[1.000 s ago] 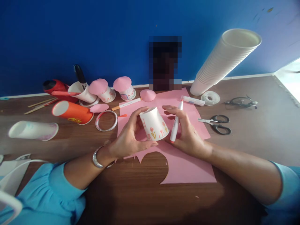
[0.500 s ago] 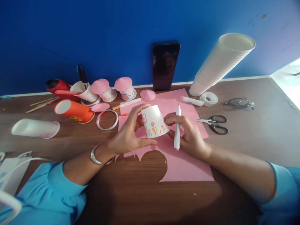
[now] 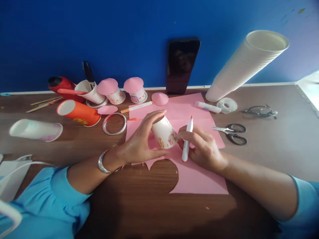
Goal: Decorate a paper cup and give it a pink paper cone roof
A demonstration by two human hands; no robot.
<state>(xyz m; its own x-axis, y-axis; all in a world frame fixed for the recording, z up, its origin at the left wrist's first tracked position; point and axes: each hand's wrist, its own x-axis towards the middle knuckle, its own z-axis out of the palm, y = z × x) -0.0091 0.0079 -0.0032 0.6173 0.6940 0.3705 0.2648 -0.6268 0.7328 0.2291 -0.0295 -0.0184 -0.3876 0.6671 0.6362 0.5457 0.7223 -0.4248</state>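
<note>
My left hand point(image 3: 143, 141) is wrapped around a small white paper cup point(image 3: 162, 131), turned upside down and decorated with red and yellow flower drawings. Between the fingers of my right hand point(image 3: 203, 146) is a white marker point(image 3: 187, 139) with a red tip pointing up and away from me. The fingertips of that hand touch the cup's right rim. Beneath both hands lies a sheet of pink paper point(image 3: 199, 179) with curved pieces cut out of it. An orange marker cap point(image 3: 132, 119) rests left of the cup.
Two small cups with pink cone roofs point(image 3: 107, 87) stand by the wall, near a loose pink cone point(image 3: 159, 99). A phone point(image 3: 183, 66) leans there. Rightward are a tall stack of paper cups point(image 3: 246, 66), scissors point(image 3: 233, 132), tape point(image 3: 228, 105) and glasses point(image 3: 260, 112). An orange cup point(image 3: 82, 113) lies left.
The cup has turned in my left hand, so the drawn window has shifted right and other flowers face me. The marker in my right hand now leans more to the right.
</note>
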